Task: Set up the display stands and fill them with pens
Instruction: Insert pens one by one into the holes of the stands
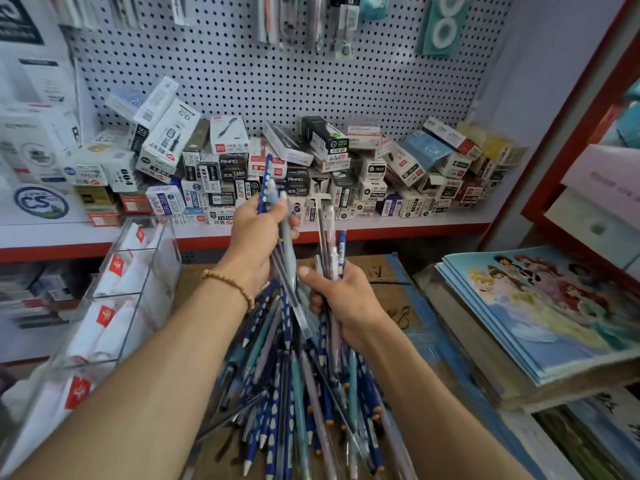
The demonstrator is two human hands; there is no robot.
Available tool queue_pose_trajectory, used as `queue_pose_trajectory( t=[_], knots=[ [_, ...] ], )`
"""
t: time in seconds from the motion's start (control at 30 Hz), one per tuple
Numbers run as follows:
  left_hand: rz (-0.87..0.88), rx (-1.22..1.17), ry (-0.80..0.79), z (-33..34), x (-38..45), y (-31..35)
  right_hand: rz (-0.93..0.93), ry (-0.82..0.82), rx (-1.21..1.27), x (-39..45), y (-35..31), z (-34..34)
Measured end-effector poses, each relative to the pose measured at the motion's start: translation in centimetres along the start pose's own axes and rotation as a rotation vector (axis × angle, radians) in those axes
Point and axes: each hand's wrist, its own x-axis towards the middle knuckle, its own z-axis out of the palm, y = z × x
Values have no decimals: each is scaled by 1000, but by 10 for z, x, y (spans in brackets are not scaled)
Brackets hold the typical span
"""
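My left hand (257, 233) grips a few pens, among them a blue dotted one (265, 181) that sticks up past the fingers. My right hand (341, 296) holds a big bundle of pens (294, 393), blue dotted, teal, pink and grey, fanning downward with their tips toward me. A clear acrylic display stand (131, 292) with several compartments stands at the left, on the edge of the shelf. White card inserts with red logos sit in its compartments. I see no pens in it.
A red-edged shelf (381, 226) carries a heap of small pen boxes (329, 168) against a white pegboard (277, 81). A stack of blue princess-print books (547, 306) lies at the right. A cardboard box (388, 271) lies below my hands.
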Motion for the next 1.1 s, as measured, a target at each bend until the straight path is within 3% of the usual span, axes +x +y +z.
queue_pose_trajectory(
  t=[0.33, 0.57, 0.77, 0.97, 1.1],
  knots=[
    [-110, -246, 117, -36, 10, 5, 49, -143, -115, 10, -1, 31],
    [-96, -225, 157, -49, 15, 21, 150, -215, -270, 6, -4, 14],
    [-67, -137, 144, -48, 18, 22, 152, 7, -349, 8, -11, -24],
    [-87, -47, 124, -22, 1, -4, 175, 98, -575, 3, 0, -41],
    [9, 65, 276, -5, -7, -12, 97, 154, -348, -10, -10, -41]
  ],
)
